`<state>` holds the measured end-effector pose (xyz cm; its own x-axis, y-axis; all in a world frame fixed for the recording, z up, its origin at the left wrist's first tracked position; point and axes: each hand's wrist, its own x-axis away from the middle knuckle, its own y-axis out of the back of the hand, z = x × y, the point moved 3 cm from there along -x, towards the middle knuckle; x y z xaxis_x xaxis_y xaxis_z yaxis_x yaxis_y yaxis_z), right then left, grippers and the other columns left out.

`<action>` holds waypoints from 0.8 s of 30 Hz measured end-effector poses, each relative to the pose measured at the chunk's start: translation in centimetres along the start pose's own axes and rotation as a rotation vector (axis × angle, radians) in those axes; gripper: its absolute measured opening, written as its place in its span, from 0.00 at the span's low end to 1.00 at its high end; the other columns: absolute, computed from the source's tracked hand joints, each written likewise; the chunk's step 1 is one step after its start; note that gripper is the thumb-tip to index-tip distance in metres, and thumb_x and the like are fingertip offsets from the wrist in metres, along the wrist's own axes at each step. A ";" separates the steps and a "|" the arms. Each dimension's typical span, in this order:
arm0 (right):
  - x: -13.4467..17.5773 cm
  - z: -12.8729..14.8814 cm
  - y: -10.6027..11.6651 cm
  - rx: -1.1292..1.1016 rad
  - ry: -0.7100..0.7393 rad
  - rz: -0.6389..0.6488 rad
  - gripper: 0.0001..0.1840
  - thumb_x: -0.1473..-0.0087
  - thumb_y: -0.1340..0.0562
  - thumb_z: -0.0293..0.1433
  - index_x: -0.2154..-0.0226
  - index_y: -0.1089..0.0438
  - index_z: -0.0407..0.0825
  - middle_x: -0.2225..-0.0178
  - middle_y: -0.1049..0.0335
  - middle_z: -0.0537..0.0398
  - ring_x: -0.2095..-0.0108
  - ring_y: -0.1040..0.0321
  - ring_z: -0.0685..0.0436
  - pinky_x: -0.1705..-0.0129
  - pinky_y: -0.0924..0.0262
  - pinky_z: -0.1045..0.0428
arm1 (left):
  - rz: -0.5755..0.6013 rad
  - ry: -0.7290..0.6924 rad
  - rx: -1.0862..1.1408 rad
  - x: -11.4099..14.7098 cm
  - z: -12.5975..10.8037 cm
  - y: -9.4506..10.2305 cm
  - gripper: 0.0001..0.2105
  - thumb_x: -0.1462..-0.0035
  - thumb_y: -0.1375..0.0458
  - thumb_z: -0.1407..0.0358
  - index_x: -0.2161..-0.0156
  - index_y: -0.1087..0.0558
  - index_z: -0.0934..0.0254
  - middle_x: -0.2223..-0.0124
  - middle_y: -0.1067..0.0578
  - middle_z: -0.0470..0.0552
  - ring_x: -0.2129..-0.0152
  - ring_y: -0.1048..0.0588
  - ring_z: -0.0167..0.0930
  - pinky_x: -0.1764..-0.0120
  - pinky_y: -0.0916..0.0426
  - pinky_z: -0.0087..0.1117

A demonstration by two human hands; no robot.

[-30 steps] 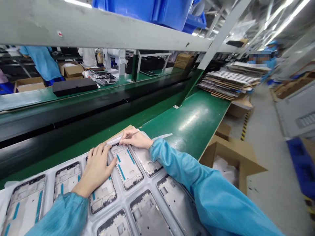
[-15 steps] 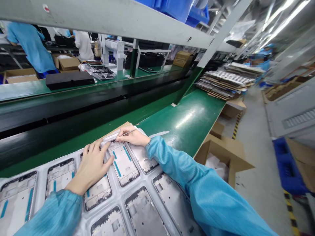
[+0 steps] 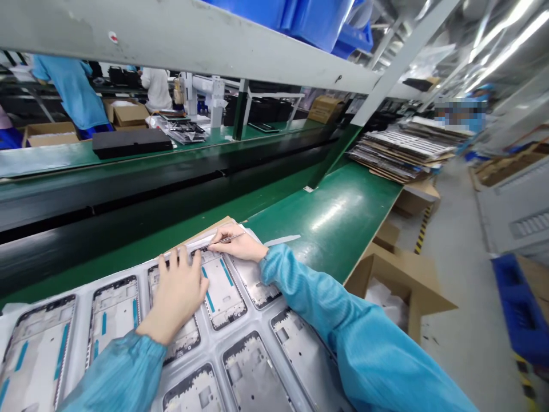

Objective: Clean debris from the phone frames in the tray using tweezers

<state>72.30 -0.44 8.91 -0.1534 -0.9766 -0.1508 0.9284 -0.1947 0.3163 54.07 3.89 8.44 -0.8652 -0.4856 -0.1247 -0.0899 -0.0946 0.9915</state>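
In a grey tray [image 3: 214, 342] lie several phone middle frames, many with blue-green strips. My right hand [image 3: 242, 245] pinches a thin metal tool that looks like tweezers [image 3: 231, 237], above the top end of one phone frame [image 3: 223, 292]. What lies under its tip is hidden by my fingers. Spread over the neighbouring frame [image 3: 185, 337] is my left hand [image 3: 176, 294], its fingers stretched toward the tray's far edge. No object shows in that hand. White sheeting lies along the far edge, beside my right hand.
The tray rests on a green bench [image 3: 343, 200]. A metal post [image 3: 364, 114] rises from it, and stacked trays [image 3: 398, 149] stand farther right. Below the right edge is an open cardboard box [image 3: 390, 280]. Blue bins [image 3: 295, 20] sit on the shelf overhead; people in smocks stand behind.
My left hand has shifted slightly right, its thumb now closer to the fingers and off the strip-marked frame's middle. My right hand keeps its pinch at that frame's top. The whole view has shifted slightly.
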 end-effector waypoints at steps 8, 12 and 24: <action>-0.5 -1.2 1.3 -0.175 -0.177 -0.179 0.25 0.57 0.26 0.45 0.72 0.35 0.43 0.76 0.29 0.50 0.78 0.34 0.49 0.74 0.37 0.54 | 0.159 0.099 0.167 -0.8 -0.9 2.3 0.22 0.39 0.49 0.62 0.44 0.30 0.71 0.47 0.33 0.69 0.50 0.34 0.52 0.48 0.42 0.52; -1.7 -2.1 1.3 -0.172 -0.243 -0.147 0.28 0.60 0.25 0.46 0.71 0.34 0.42 0.74 0.29 0.47 0.79 0.35 0.50 0.76 0.38 0.55 | 0.148 0.164 0.231 -1.1 -1.1 2.1 0.19 0.39 0.48 0.60 0.48 0.29 0.71 0.49 0.33 0.68 0.50 0.35 0.51 0.49 0.42 0.51; 2.8 -2.0 8.2 -0.019 -0.188 -0.415 0.36 0.55 0.30 0.58 0.58 0.29 0.45 0.57 0.26 0.41 0.58 0.26 0.42 0.57 0.30 0.50 | 0.180 0.367 0.256 2.6 9.4 0.8 0.23 0.30 0.57 0.57 0.41 0.32 0.70 0.42 0.31 0.63 0.46 0.32 0.45 0.46 0.39 0.45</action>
<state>80.17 -4.63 9.16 -0.5708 -0.8164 -0.0876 0.7814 -0.5729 0.2473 47.16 10.70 9.30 -0.6514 -0.7534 0.0900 -0.1134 0.2139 0.9703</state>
